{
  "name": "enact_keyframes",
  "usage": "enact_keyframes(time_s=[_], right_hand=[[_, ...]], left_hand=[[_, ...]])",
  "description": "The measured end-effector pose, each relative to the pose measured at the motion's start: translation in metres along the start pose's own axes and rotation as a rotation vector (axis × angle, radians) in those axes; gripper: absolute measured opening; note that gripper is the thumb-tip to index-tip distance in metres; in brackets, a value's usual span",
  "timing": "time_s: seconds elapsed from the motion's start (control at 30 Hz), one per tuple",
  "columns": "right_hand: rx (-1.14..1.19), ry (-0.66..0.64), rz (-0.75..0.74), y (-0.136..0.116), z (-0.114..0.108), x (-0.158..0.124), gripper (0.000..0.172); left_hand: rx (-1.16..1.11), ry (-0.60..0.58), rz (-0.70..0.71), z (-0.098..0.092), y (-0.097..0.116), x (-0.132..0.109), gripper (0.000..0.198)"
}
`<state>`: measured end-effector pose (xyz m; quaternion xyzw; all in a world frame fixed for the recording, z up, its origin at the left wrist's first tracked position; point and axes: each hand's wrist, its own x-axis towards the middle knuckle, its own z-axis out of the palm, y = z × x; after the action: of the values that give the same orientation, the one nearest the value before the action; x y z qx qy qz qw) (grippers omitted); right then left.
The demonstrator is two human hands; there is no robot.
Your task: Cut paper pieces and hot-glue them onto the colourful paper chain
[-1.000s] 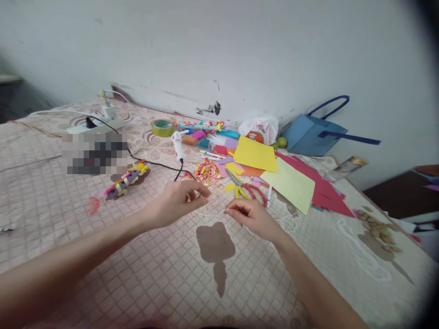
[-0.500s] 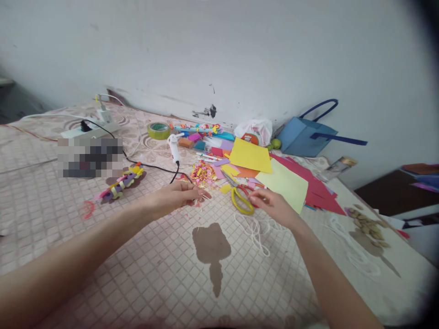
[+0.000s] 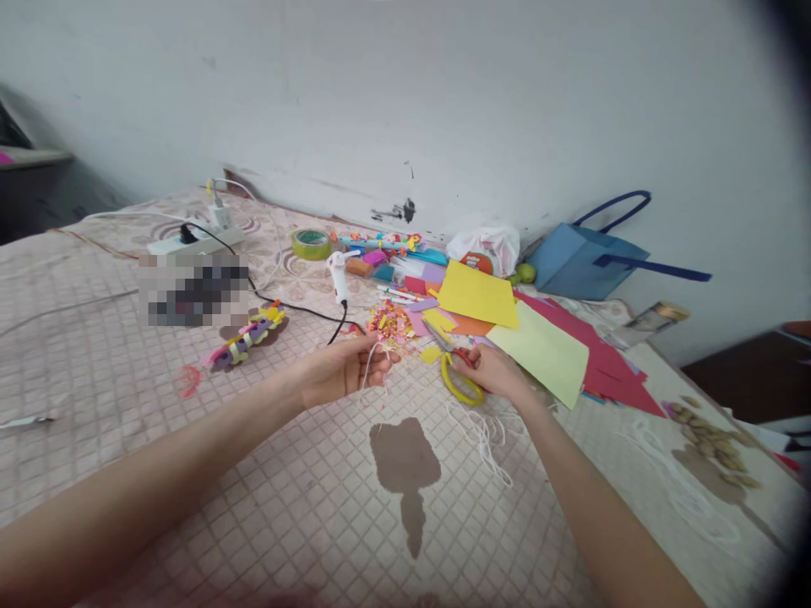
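My left hand [image 3: 345,371] is turned palm up, its thumb closed over a short loop of thin white string [image 3: 369,365]. Just right of it lies a pair of scissors [image 3: 461,390] with red and yellow handles, blades pointing up and left. My right hand [image 3: 500,371] has its fingers closed on the red handle of the scissors, which still rest on the tablecloth. Below that hand is a loose tangle of white string [image 3: 487,443]. Beyond my left hand sits a heap of small coloured paper scraps [image 3: 389,325].
A white glue gun [image 3: 339,280] stands behind the scraps. Yellow paper [image 3: 478,294] and red sheets [image 3: 608,363] spread to the right, near a blue bag [image 3: 586,262]. Left are a colourful paper craft [image 3: 247,339], green tape [image 3: 311,244] and a power strip [image 3: 190,242] with cables.
My right hand has moved onto the scissors' handle and gripped it. My left hand has turned palm up with the string in it. The view has shifted slightly left.
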<state>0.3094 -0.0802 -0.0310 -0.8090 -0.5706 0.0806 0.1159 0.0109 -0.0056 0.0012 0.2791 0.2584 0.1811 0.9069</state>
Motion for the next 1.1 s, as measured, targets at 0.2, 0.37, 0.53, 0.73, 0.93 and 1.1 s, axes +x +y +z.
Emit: enact_keyframes(time_s=[0.2, 0.37, 0.53, 0.73, 0.93, 1.1], right_hand=[[0.151, 0.011, 0.053, 0.002, 0.004, 0.001, 0.034], [0.442, 0.042, 0.095, 0.000, -0.002, -0.002, 0.032], [0.815, 0.054, 0.023, -0.013, -0.022, -0.018, 0.042], [1.441, -0.240, -0.165, -0.059, -0.032, -0.070, 0.048], [1.636, -0.643, -0.212, -0.103, -0.018, -0.132, 0.059], [1.590, -0.717, -0.189, -0.103, 0.003, -0.150, 0.054]], left_hand=[[0.037, 0.001, 0.055, 0.001, -0.001, -0.004, 0.025], [0.074, -0.007, 0.079, 0.002, -0.002, -0.007, 0.021], [0.062, -0.026, 0.078, 0.002, -0.002, -0.006, 0.020], [0.051, -0.013, 0.146, 0.000, -0.004, -0.005, 0.022], [0.057, -0.105, 0.198, -0.002, -0.007, -0.003, 0.019], [0.026, -0.110, 0.250, 0.003, -0.007, -0.005, 0.017]])
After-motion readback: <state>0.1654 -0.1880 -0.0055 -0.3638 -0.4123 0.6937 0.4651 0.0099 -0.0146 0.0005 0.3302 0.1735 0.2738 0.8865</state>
